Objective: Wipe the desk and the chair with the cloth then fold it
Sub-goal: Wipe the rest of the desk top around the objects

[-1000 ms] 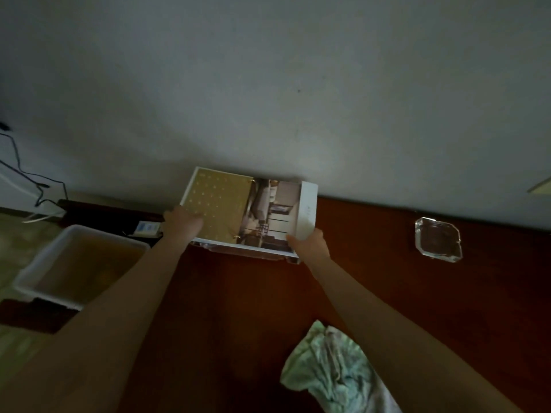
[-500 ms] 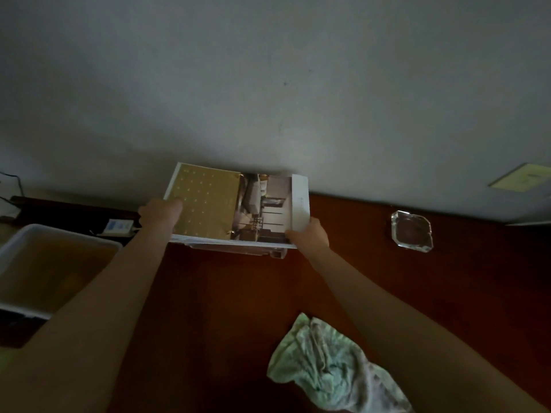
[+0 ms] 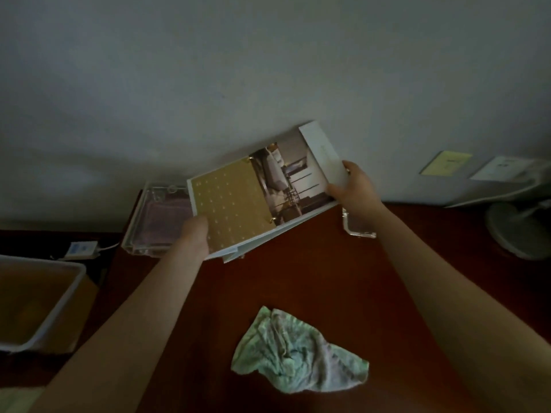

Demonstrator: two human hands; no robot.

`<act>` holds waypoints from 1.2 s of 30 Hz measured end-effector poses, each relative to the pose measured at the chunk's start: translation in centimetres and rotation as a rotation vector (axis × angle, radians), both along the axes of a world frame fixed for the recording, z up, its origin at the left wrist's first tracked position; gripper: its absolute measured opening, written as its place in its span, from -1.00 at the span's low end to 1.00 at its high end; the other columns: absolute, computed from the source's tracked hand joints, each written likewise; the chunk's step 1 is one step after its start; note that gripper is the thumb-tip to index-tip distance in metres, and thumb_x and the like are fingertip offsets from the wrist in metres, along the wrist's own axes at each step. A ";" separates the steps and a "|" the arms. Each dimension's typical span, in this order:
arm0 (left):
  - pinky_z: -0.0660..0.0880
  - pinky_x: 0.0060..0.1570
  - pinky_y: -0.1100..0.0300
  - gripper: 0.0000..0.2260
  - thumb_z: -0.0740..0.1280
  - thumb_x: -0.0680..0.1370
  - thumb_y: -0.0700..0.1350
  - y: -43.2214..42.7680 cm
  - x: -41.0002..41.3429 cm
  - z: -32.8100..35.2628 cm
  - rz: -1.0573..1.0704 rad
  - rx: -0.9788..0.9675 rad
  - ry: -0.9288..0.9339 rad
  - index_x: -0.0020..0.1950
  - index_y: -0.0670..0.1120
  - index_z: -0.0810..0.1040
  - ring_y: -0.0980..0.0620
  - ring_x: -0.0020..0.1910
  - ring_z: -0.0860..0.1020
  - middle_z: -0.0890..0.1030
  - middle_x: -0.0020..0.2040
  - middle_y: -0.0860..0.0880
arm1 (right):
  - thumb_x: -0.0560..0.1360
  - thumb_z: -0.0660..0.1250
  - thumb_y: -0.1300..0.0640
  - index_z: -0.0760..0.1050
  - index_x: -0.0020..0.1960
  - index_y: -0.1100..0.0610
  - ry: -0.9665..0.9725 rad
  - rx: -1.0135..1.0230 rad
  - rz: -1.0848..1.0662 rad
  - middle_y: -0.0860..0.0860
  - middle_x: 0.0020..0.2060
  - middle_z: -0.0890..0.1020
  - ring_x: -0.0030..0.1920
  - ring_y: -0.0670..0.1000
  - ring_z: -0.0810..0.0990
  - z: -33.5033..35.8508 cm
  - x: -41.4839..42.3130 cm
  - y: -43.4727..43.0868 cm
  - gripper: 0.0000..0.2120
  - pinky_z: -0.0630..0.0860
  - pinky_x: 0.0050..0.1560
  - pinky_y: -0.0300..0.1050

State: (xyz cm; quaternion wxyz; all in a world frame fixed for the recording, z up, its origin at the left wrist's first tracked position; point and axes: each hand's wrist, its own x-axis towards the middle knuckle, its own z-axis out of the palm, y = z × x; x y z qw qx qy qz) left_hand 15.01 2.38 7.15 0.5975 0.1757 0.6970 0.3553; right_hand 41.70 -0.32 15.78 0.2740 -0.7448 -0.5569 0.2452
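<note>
On the dark reddish wooden desk (image 3: 343, 263) below a pale wall, a crumpled mint-green cloth (image 3: 298, 350) lay free at six o'clock. The left hand (image 3: 195, 236) and right hand (image 3: 354, 186) each gripped an edge of a white ring-bound booklet (image 3: 262, 192), apparently raised above a clear acrylic tray (image 3: 158, 222) at ten o'clock.

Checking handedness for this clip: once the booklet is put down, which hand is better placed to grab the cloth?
Probably right: the cloth lies crumpled beside the right forearm, nearer the right hand.
</note>
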 end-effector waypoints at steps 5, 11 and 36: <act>0.46 0.17 -0.10 -0.60 0.19 0.59 0.09 -2.3 5.2 -1.8 0.021 -0.032 -0.239 0.35 -0.09 0.40 -0.17 0.11 0.54 0.54 0.19 -0.15 | 0.54 0.30 0.14 0.11 0.49 0.22 -0.254 0.066 0.096 0.15 0.37 0.33 0.33 0.11 0.36 3.8 3.2 -0.8 -0.38 0.32 0.19 -0.18; 0.52 -0.02 -0.03 -0.61 0.24 0.55 0.11 -4.4 11.0 -3.1 0.030 -0.077 -0.440 0.28 -0.09 0.41 -0.18 0.05 0.57 0.57 0.13 -0.17 | 0.49 0.31 0.21 0.17 0.47 0.23 -0.458 0.230 0.223 0.17 0.33 0.38 0.29 0.16 0.32 6.7 5.2 0.2 -0.39 0.23 0.25 -0.11; 0.52 -0.03 0.09 -0.85 0.19 0.59 -0.23 0.2 13.1 -4.7 -0.580 -0.250 -0.045 0.12 -0.24 0.46 -0.08 -0.03 0.56 0.60 0.00 -0.16 | 0.31 0.21 0.40 0.42 0.30 0.13 -0.452 0.462 0.277 0.16 0.16 0.43 0.13 0.17 0.31 1.5 3.7 6.1 -0.44 0.46 -0.05 0.07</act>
